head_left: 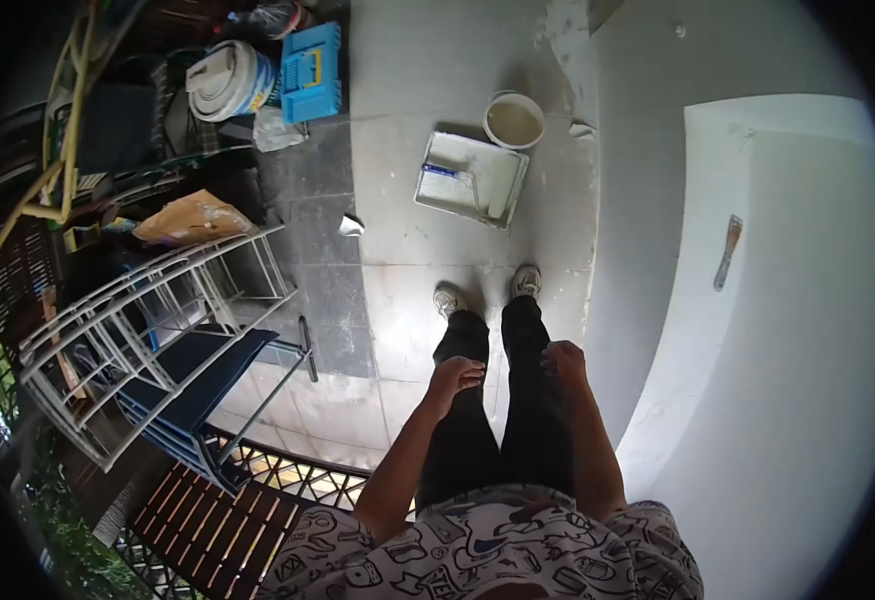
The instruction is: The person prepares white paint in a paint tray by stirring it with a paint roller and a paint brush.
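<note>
My left hand [454,384] hangs in front of my dark trousers with its fingers loosely curled in; no object shows in it. My right hand [564,362] is beside the other leg, fingers folded, also with nothing visible in it. Both hands are apart from every tool. On the floor ahead of my shoes lies a paint tray [462,213] with white paint. A paint roller with a blue handle [441,171] rests in it. Touching or just behind the tray's far right corner stands a bucket [514,120] with pale contents.
A scraper [727,252] lies on the white surface at right. Leftward are a white metal rack [157,300], a folding chair [197,385], a blue toolbox [310,72] and a lidded bucket [227,82]. A white scrap [351,226] lies on the tiles.
</note>
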The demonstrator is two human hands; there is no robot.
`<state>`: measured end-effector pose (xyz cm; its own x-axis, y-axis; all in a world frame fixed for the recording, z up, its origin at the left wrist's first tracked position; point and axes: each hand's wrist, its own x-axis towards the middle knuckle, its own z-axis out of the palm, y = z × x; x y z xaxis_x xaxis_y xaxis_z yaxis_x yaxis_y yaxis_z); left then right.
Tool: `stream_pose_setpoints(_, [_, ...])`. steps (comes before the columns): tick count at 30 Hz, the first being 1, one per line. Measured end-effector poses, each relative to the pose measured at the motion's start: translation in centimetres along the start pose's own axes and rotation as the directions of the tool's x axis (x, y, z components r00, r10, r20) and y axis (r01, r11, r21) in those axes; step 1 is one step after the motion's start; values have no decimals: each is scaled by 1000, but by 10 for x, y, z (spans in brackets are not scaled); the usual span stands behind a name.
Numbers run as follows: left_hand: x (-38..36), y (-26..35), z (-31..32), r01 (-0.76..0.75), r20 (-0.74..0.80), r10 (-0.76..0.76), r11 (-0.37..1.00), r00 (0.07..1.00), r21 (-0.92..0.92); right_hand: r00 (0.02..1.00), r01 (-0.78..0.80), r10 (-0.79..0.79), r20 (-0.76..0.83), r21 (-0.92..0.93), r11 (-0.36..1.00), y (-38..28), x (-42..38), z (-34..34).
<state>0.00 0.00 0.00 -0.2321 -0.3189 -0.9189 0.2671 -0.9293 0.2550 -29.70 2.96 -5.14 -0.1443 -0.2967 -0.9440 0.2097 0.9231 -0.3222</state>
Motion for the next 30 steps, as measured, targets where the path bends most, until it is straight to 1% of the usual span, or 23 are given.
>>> stream_pose_setpoints(1, [28,-8,-14,-15,4,15,999,1000,-36,1000,-19,19,17,30,999,3,22,16])
stream_pose_setpoints(3, [65,-14,-23,-52,-32,48,989,998,-136,993,94,-90,72,-53,994,-21,74,45])
stream_pose_setpoints(4, [79,-15,-29,-75,-61,67,987,996,-144,984,146,-135,115,-89,985,-25,100,60])
stream_pose_setpoints(6, [114,-30,-50,-39,-83,36,998,996,-40,961,223,-156,227,-314,923,-29,165,86])
stream_pose_setpoints(7, [143,-25,-60,-54,-22,58,988,998,148,903,395,-264,339,-411,821,-46,202,100])
stream_pose_setpoints(9, [197,-11,-78,-104,106,59,865,993,491,714,693,-388,583,-507,513,-81,253,125])
stream_pose_setpoints(11, [254,27,-89,-218,173,133,646,976,732,709,703,-363,605,-650,289,-119,269,145])
stream_pose_setpoints(12, [277,43,-93,-257,210,148,517,966,817,660,738,-378,649,-653,168,-135,268,151])
stream_pose_setpoints(13, [305,56,-100,-242,177,172,529,969,813,619,758,-370,693,-650,51,-146,260,153])
stream_pose_setpoints(14, [326,63,-103,-238,146,206,543,967,806,680,728,-273,680,-670,143,-156,253,149])
stream_pose_setpoints(15, [335,80,-94,-247,96,355,409,930,878,715,699,-200,670,-685,204,-171,253,150])
stream_pose_setpoints(16, [342,98,-89,-223,133,416,175,900,959,743,670,-192,642,-717,194,-186,257,147])
stream_pose_setpoints(17, [351,103,-93,-340,203,512,188,835,922,769,639,-186,611,-743,200,-196,256,140])
stream_pose_setpoints(18, [358,111,-94,-461,271,610,176,745,870,792,609,-192,579,-767,201,-201,260,138])
stream_pose_setpoints(19, [361,121,-91,-472,318,615,100,721,876,761,617,-328,559,-780,103,-206,266,141])
stream_pose_setpoints(21, [345,147,-78,-473,403,599,-45,692,880,647,583,-565,512,-810,-67,-212,270,146])
stream_pose_setpoints(24, [337,183,-51,-615,483,725,-103,492,782,612,665,-596,520,-746,33,-223,259,170])
stream_pose_setpoints(25, [335,183,-47,-637,497,744,-127,446,761,602,722,-541,587,-690,54,-223,256,171])
stream_pose_setpoints(26, [340,178,-45,-656,504,769,-149,394,740,675,704,-431,599,-698,133,-218,250,170])
stream_pose_setpoints(27, [345,182,-45,-670,511,799,-193,317,717,720,684,-330,611,-705,188,-214,247,169])
stream_pose_setpoints(28, [350,190,-48,-666,497,776,-137,388,734,758,653,-221,614,-718,241,-215,251,170])
stream_pose_setpoints(29, [351,191,-50,-663,488,730,-64,479,746,786,618,-198,586,-751,231,-212,258,170])
stream_pose_setpoints(30, [354,186,-54,-653,479,664,19,574,757,825,553,-235,514,-820,147,-203,263,167])
